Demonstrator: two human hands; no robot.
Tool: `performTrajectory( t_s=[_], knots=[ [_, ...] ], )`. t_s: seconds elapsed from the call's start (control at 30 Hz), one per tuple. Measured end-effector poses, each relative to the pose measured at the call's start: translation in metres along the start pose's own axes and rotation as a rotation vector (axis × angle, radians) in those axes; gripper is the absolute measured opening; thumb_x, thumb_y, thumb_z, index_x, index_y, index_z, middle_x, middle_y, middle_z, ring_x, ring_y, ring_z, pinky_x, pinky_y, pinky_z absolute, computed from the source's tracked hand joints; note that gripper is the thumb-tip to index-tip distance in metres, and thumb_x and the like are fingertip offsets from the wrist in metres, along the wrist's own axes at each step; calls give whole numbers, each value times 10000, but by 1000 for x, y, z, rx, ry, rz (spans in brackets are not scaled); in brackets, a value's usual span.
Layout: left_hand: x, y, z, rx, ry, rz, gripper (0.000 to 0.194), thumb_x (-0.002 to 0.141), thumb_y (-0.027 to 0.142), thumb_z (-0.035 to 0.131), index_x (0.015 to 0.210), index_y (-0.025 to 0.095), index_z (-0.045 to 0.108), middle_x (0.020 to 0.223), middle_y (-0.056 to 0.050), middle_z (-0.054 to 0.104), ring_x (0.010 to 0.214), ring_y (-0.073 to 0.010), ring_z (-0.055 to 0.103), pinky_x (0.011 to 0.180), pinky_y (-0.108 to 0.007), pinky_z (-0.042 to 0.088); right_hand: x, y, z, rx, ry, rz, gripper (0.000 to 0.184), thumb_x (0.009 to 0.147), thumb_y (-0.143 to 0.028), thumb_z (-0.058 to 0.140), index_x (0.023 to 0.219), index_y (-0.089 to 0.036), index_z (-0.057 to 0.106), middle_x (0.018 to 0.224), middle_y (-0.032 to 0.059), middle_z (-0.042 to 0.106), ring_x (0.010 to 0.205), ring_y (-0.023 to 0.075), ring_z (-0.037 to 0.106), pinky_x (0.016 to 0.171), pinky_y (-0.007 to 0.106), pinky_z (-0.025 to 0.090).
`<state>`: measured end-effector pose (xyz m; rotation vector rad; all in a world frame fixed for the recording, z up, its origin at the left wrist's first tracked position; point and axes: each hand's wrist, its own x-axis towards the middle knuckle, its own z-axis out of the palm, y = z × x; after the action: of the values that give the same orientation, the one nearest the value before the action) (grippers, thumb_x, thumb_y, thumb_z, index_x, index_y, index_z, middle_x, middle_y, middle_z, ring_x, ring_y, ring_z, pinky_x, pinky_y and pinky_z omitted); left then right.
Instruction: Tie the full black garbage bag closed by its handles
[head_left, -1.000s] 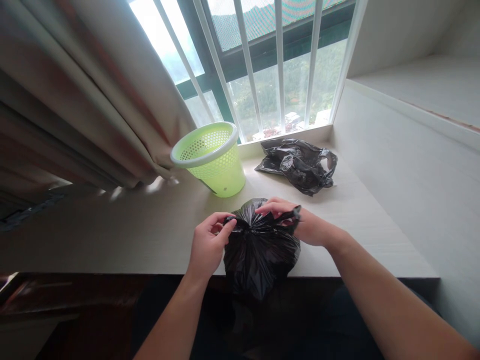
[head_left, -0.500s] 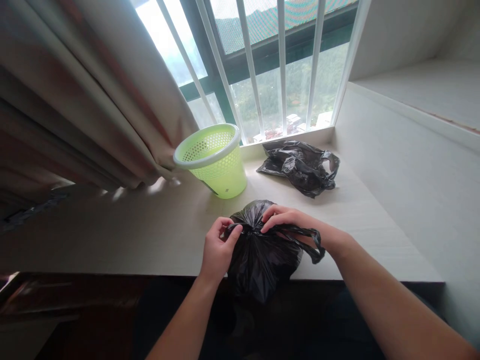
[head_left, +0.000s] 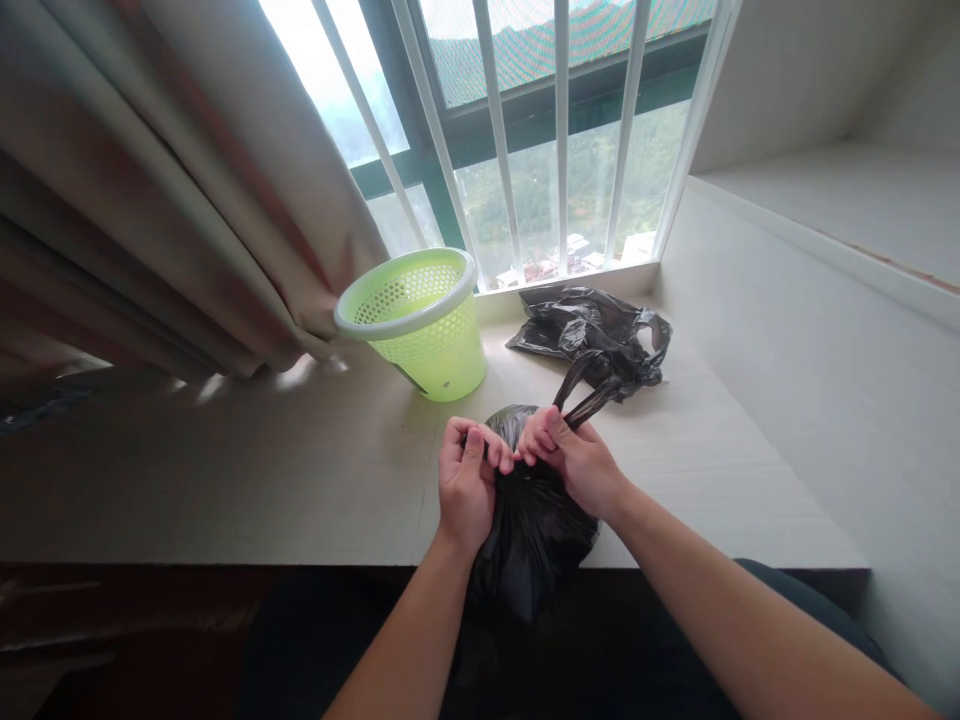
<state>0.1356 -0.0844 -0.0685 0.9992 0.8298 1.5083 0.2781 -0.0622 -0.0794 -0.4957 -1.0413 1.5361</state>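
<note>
A full black plastic bag (head_left: 529, 530) sits at the near edge of the pale window ledge (head_left: 300, 470), partly hanging over it. My left hand (head_left: 469, 480) is closed on the gathered top of the bag at its left. My right hand (head_left: 574, 465) is closed on the bag's handle strip, which sticks up and away from my fingers. The two hands touch above the bag's neck.
A lime green perforated bin (head_left: 420, 320) stands on the ledge behind the bag, against a beige curtain (head_left: 150, 190). A second, crumpled black bag (head_left: 596, 340) lies by the barred window (head_left: 540, 130). A white wall with a shelf rises at the right.
My hands have come together over the bag's neck. The handle strip that hung to the right now points up and back from my right hand.
</note>
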Motion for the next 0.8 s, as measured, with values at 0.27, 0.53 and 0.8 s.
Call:
performTrajectory(
  t_s=[0.27,0.53,0.8],
  knots=[
    [6,-22,-1,117,-49,-40,556,897,559,729,648,225,361,515,80,316,478,-75,282,489,-248,250,-4,15,4,-209,-17,43,644,993,-669,628,578,-221,421,564,-46,352,555,111,318,551,302,282],
    [4,-24,-15,70,-73,-85,547,878,546,700,610,237,337,484,85,307,450,-69,263,459,-246,220,0,16,17,-324,-99,111,674,965,-720,618,559,-226,404,518,-49,346,513,96,311,509,296,248],
    [0,-35,-26,122,-148,-71,551,926,541,676,608,225,355,506,70,343,474,-73,274,483,-255,232,-14,21,7,-349,-125,90,653,984,-702,607,574,-225,434,542,-43,359,533,108,318,516,299,252]
  ],
)
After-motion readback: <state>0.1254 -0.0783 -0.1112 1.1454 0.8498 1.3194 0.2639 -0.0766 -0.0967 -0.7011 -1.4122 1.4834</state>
